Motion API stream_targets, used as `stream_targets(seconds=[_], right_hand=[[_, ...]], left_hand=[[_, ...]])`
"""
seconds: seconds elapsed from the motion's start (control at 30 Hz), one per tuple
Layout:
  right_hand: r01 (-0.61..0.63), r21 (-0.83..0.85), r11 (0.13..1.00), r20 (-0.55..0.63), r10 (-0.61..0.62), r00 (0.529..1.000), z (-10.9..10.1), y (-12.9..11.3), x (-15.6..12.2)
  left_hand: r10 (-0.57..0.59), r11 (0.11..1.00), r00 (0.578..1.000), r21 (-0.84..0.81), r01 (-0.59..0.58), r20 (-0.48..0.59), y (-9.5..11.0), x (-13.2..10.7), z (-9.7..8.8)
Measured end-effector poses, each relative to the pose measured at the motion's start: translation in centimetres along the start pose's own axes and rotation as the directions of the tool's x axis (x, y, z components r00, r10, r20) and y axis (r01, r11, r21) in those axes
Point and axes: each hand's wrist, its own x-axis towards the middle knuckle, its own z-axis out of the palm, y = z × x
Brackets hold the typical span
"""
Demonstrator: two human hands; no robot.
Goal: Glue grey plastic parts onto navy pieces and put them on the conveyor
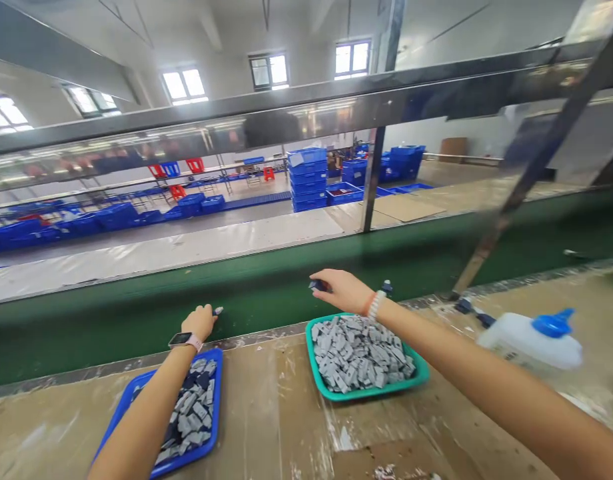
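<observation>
Two trays of loose parts sit on a workbench [271, 413]: the left tray [215, 427] near its front, the right tray [421, 377] farther back. Behind the bench runs a conveyor belt [266, 293]. The left hand [199, 323] and right hand [342, 291] reach over the belt's near edge, each beyond its own tray, pinching a small part [218, 311] and a second small part [316, 286]. A bottle [531, 340] lies right of the right tray. A shelf rail [306, 120] spans overhead, with stacked crates [307, 180] beyond the belt.
</observation>
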Motion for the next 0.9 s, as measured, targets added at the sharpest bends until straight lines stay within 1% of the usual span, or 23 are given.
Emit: stream_targets(seconds=[0.03, 0.07, 0.1, 0.13, 0.17, 0.2, 0.23, 0.27, 0.3, 0.33, 0.37, 0.4, 0.43, 0.47, 0.5, 0.57, 0.63, 0.7, 0.73, 0.77, 0.8, 0.83, 0.9], right_hand=[[-0.050, 0.012, 0.999, -0.059, 0.050, 0.997, -0.8, 0.4, -3.4], [-0.107, 0.033, 0.994, -0.125, 0.111, 0.986, -1.3, 0.9, -7.2], [-0.177, 0.107, 0.978, -0.214, 0.196, 0.957, -1.3, 1.3, -11.0], [-0.233, 0.161, 0.959, -0.241, 0.267, 0.933, -1.0, 1.8, -14.7], [-0.293, 0.198, 0.935, -0.228, 0.334, 0.915, -0.3, 2.2, -18.2], [-0.367, 0.213, 0.905, -0.195, 0.408, 0.892, 0.6, 2.7, -21.2], [-0.441, 0.211, 0.872, -0.176, 0.478, 0.861, 1.6, 3.3, -23.8], [-0.481, 0.226, 0.847, -0.158, 0.519, 0.840, 2.6, 3.8, -25.8], [-0.498, 0.239, 0.834, -0.144, 0.538, 0.831, 3.5, 4.4, -27.3], [-0.505, 0.249, 0.826, -0.172, 0.551, 0.817, 4.2, 4.9, -28.3], [-0.495, 0.264, 0.828, -0.202, 0.549, 0.811, 4.7, 5.3, -29.0], [-0.480, 0.278, 0.832, -0.237, 0.543, 0.806, 5.0, 5.7, -29.4], [-0.464, 0.293, 0.836, -0.270, 0.538, 0.798, 5.0, 6.1, -29.8], [-0.447, 0.311, 0.839, -0.278, 0.530, 0.801, 5.0, 6.5, -30.0], [-0.438, 0.330, 0.837, -0.278, 0.529, 0.802, 4.9, 6.8, -30.3], [-0.439, 0.351, 0.827, -0.272, 0.539, 0.797, 4.7, 7.2, -31.0], [-0.442, 0.345, 0.828, -0.294, 0.542, 0.787, 4.7, 7.4, -31.7], [-0.426, 0.315, 0.848, -0.341, 0.520, 0.783, 4.8, 7.1, -32.1], [-0.402, 0.296, 0.866, -0.361, 0.492, 0.792, 4.8, 6.9, -32.1], [-0.367, 0.276, 0.888, -0.377, 0.451, 0.809, 4.7, 6.6, -31.8], [-0.319, 0.254, 0.913, -0.383, 0.398, 0.833, 4.4, 6.3, -31.4], [-0.264, 0.229, 0.937, -0.378, 0.336, 0.863, 4.1, 6.1, -30.7], [-0.139, 0.170, 0.976, -0.356, 0.193, 0.914, 3.2, 5.8, -28.6]], left_hand=[[0.038, 0.999, 0.999, 0.000, -0.038, -0.008, 1.6, 0.2, -0.1], [0.083, 0.997, 0.996, 0.006, -0.082, -0.017, 3.6, 0.4, 0.1], [0.139, 0.990, 0.990, 0.010, -0.139, -0.023, 6.0, 0.4, 0.5], [0.208, 0.978, 0.978, 0.001, -0.208, -0.022, 8.9, 0.2, 1.1], [0.291, 0.956, 0.957, -0.018, -0.291, -0.011, 12.1, -0.3, 1.9], [0.387, 0.921, 0.922, -0.045, -0.387, 0.011, 15.4, -1.1, 2.8], [0.484, 0.873, 0.874, -0.080, -0.480, 0.039, 18.8, -2.2, 3.9], [0.593, 0.803, 0.802, -0.124, -0.583, 0.072, 22.0, -3.6, 5.2], [0.678, 0.732, 0.729, -0.162, -0.661, 0.092, 25.0, -5.0, 6.5], [0.731, 0.680, 0.676, -0.190, -0.708, 0.095, 27.6, -6.5, 7.9], [0.766, 0.639, 0.636, -0.208, -0.740, 0.092, 29.8, -7.8, 9.2], [0.781, 0.620, 0.618, -0.215, -0.754, 0.084, 31.6, -8.9, 10.5], [0.784, 0.616, 0.616, -0.214, -0.758, 0.076, 32.9, -9.7, 11.7], [0.780, 0.621, 0.621, -0.209, -0.755, 0.073, 33.9, -9.9, 12.7], [0.771, 0.634, 0.632, -0.200, -0.747, 0.080, 34.6, -9.7, 13.5], [0.739, 0.673, 0.663, -0.166, -0.721, 0.117, 35.2, -7.8, 14.3], [0.684, 0.728, 0.709, -0.106, -0.677, 0.169, 35.0, -4.2, 14.4], [0.605, 0.787, 0.761, -0.025, -0.617, 0.234, 34.5, 0.4, 14.2], [0.559, 0.811, 0.781, 0.015, -0.585, 0.278, 34.0, 2.9, 14.3], [0.511, 0.829, 0.791, 0.053, -0.557, 0.337, 33.6, 5.2, 14.5], [0.465, 0.839, 0.788, 0.084, -0.538, 0.404, 33.1, 7.4, 14.8], [0.421, 0.844, 0.775, 0.109, -0.526, 0.472, 32.5, 9.2, 15.3], [0.352, 0.843, 0.734, 0.144, -0.518, 0.580, 31.6, 11.8, 16.6]])
